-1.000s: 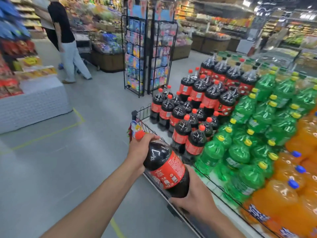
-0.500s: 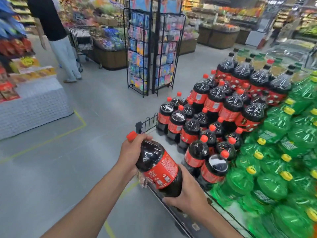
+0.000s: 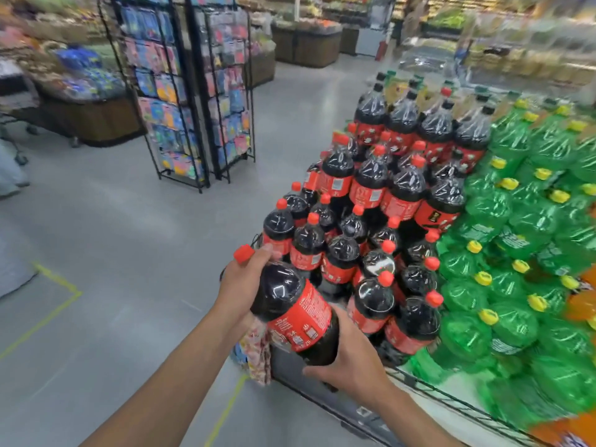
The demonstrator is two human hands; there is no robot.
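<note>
Item: cola bottle (image 3: 296, 314), tilted, cap up-left, base down-right. Fingers of left hand (image 3: 242, 285) clamp its shoulder; right hand (image 3: 351, 359), nearer the stacked display (image 3: 371, 253), grips its base.

Noting smooth, glossy dark plastic on bottle (image 3: 283, 295), throwing back sharp light spots. Reading label (image 3: 303, 317) as thin red film, semi-gloss; cap (image 3: 243, 253) as matt red plastic. Logging green bottles (image 3: 464, 333) as glossy, rippled plastic; rack (image 3: 193, 101) as black metal wire; floor (image 3: 129, 237) as smooth grey, faintly sheened.

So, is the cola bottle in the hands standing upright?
No, the cola bottle is tilted, held between the left hand and the right hand.
</note>
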